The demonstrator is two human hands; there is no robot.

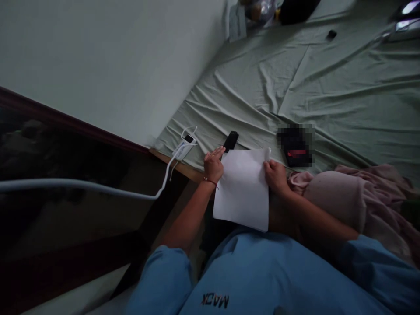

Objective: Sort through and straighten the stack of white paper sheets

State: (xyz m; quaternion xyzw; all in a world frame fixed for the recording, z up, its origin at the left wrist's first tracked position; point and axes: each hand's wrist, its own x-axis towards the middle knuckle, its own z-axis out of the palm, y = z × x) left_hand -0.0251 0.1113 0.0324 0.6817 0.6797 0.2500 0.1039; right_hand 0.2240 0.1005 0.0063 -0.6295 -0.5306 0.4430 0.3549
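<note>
A white sheet of paper (244, 188) lies tilted over my lap, its far edge reaching the bed. At its right edge, near the upper corner, my right hand (275, 175) is closed with curled fingers gripping the paper. My left hand (214, 165) is at the upper left edge, touching the paper with its fingers stretched out; its thumb is hard to make out. Just beyond those fingertips a black, narrow device (231, 141) rests on the bedsheet. Whether there is more than one sheet cannot be told.
Left of my hands, a white power strip (183, 149) with a thick white cable (98, 186) sits at the bed's wooden edge. A dark, partly blurred item (298, 146) lies to the right on the green bedsheet (243, 100). Pink cloth (337, 192) is bunched nearby.
</note>
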